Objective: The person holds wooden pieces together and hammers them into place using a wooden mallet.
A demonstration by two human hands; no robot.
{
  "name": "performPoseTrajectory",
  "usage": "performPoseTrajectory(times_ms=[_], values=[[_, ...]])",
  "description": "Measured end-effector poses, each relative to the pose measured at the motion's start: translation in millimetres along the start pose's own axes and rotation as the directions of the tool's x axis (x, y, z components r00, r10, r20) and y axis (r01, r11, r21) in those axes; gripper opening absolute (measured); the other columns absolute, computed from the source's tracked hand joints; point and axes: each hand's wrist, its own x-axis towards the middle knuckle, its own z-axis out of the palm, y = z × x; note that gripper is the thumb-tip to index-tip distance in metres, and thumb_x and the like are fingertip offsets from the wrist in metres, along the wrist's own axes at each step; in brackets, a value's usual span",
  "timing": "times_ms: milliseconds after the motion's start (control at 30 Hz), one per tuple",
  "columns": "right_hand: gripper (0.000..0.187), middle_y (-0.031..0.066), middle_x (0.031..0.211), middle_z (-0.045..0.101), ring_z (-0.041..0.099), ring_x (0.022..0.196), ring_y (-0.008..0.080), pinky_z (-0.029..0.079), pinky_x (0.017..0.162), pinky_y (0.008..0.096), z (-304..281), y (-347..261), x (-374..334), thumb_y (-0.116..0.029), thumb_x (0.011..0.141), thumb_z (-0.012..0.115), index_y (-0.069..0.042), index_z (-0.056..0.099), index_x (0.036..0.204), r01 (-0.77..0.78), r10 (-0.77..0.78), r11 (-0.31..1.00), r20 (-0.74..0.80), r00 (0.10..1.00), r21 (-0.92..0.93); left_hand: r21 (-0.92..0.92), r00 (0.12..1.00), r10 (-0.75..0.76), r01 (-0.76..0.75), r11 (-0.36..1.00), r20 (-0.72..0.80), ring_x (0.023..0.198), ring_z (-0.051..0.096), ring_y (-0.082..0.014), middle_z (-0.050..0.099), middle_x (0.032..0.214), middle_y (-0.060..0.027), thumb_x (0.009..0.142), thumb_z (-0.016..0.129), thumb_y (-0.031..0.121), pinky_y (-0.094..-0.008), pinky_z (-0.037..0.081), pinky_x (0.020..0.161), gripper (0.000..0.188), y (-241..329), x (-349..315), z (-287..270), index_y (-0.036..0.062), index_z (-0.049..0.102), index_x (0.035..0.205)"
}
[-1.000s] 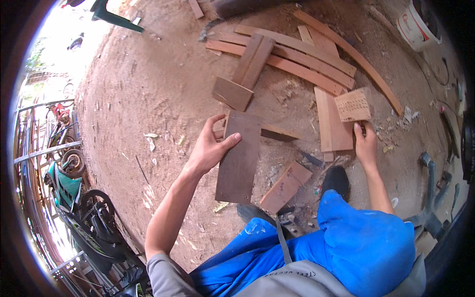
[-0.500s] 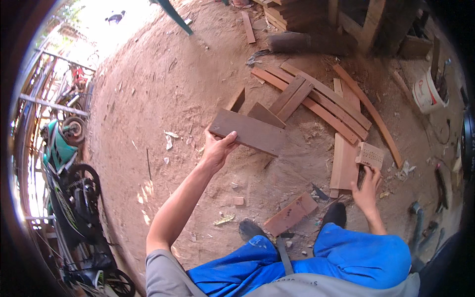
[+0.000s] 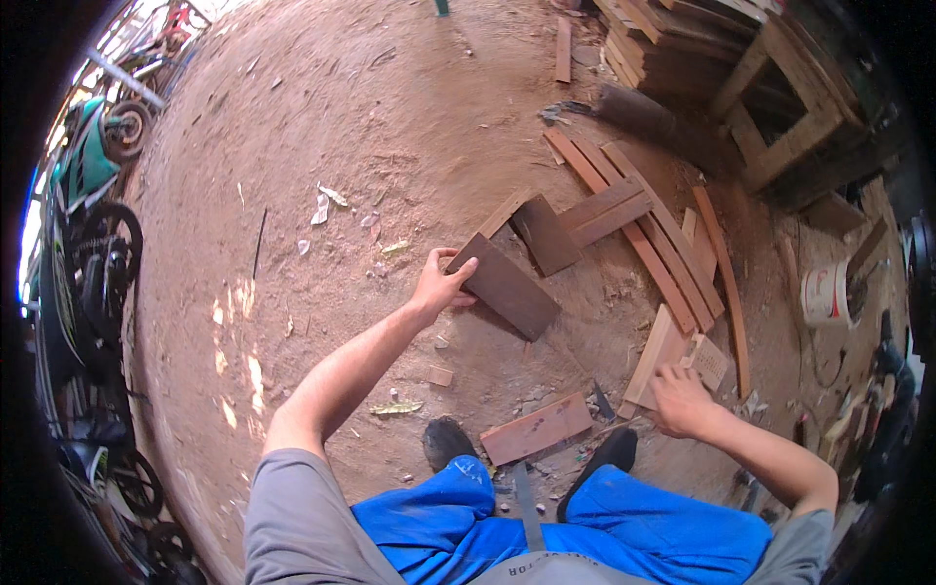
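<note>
My left hand (image 3: 444, 286) grips the left end of a dark brown wooden board (image 3: 513, 295), thumb on top and fingers underneath. The board is tilted above the ground. Beyond it, a second dark board (image 3: 546, 237) leans against a thin wooden strip (image 3: 497, 214). My right hand (image 3: 680, 402) is lowered with its fingers bent together, over a pale wide plank (image 3: 651, 359). Its fingertips are beside a light block with rows of small dark marks (image 3: 708, 361). Whatever is between those fingertips is hidden. Between my feet lies a reddish board (image 3: 536, 427).
Long reddish slats (image 3: 648, 234) and a crossing pair of short boards (image 3: 606, 212) lie at the right. A curved strip (image 3: 723, 292) is beyond them. A white bucket (image 3: 827, 294), a wooden frame (image 3: 780, 107) and a dark log (image 3: 634, 112) stand around. Motorbikes (image 3: 102, 253) line the left.
The view has shifted. My left hand has tilted the dark board so its right end points lower. My right hand has moved from the block's near edge to its left side, fingers more bent.
</note>
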Motion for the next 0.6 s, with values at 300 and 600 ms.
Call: performPoseTrajectory(times_ms=[300,600], values=[[0.105,0.0322,0.152,0.030,0.038,0.136,0.0507,0.041,0.110,0.0535,-38.7,-114.7,174.2,-0.040,0.077,0.085,0.002,0.025,0.152,0.131,-0.038,0.984,-0.579,0.814,0.119,0.119,0.999,-0.019,0.014,0.993,0.041,0.077,0.075,-0.0253,0.067,0.120,-0.0207,0.094,0.077,0.037,-0.0349,0.065,0.065,0.067,18.5,0.0,-22.6,0.0035,0.046,0.142],[0.113,0.0354,0.143,0.039,0.053,0.120,0.0524,0.049,0.101,0.0547,-58.5,-166.3,227.3,-0.039,0.073,0.086,-0.008,0.020,0.159,0.189,0.096,0.892,-0.581,0.808,0.410,0.169,0.997,0.023,-0.035,0.985,0.074,0.082,0.072,-0.0181,0.071,0.111,-0.0132,0.090,0.079,0.046,-0.0301,0.065,0.067,0.066,23.7,22.4,-52.5,0.0009,0.062,0.134]])
